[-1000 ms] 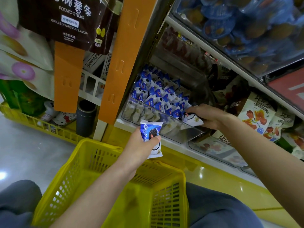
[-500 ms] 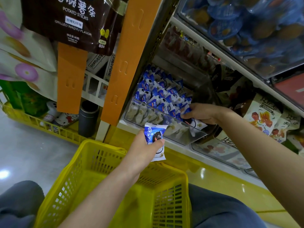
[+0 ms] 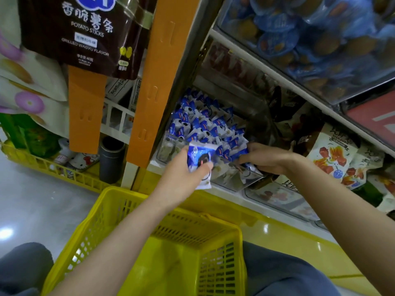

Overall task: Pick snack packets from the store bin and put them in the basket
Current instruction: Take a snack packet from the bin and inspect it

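Pinching a packet point(image 3: 197, 160) between left hand point(image 3: 181, 180) thumb and fingers, in front of the bin point(image 3: 226, 177), above the basket point(image 3: 119, 201); curling right hand point(image 3: 267, 160) fingers round a second packet point(image 3: 251, 167) (blue and white) inside the bin.

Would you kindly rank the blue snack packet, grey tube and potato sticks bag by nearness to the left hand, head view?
1. blue snack packet: in the left hand.
2. grey tube: lower left.
3. potato sticks bag: top left.

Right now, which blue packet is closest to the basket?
The packet the left hand grips, in front of the bin's clear wall; the other packets sit farther back inside it.
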A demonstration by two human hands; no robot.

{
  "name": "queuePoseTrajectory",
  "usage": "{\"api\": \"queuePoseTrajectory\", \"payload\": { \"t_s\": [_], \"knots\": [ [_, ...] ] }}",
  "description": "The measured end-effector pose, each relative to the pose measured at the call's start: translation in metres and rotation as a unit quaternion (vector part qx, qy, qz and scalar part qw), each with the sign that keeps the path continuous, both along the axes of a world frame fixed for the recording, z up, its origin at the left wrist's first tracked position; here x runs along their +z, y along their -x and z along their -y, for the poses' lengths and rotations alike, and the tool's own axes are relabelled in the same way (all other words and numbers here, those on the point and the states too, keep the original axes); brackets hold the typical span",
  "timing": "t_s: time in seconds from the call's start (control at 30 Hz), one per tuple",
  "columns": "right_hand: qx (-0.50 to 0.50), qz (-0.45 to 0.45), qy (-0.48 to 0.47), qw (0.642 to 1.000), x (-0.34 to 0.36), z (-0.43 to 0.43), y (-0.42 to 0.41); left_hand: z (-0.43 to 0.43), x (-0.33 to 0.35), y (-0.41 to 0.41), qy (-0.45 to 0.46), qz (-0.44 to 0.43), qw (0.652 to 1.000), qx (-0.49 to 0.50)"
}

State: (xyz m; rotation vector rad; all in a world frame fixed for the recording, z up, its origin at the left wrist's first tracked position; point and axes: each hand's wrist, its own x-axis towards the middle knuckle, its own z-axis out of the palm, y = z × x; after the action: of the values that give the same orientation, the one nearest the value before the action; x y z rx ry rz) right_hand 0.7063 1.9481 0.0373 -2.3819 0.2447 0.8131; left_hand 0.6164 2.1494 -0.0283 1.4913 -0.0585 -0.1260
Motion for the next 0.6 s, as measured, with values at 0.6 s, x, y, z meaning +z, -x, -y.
{"api": "queuePoseTrajectory", "payload": {
  "t_s": [0.6],
  "knots": [
    [-0.016,0.058,0.015,0.998,-0.004,0.001,0.010,0.049,0.040,-0.120,-0.205,0.024,0.947,-0.247]
  ]
}}
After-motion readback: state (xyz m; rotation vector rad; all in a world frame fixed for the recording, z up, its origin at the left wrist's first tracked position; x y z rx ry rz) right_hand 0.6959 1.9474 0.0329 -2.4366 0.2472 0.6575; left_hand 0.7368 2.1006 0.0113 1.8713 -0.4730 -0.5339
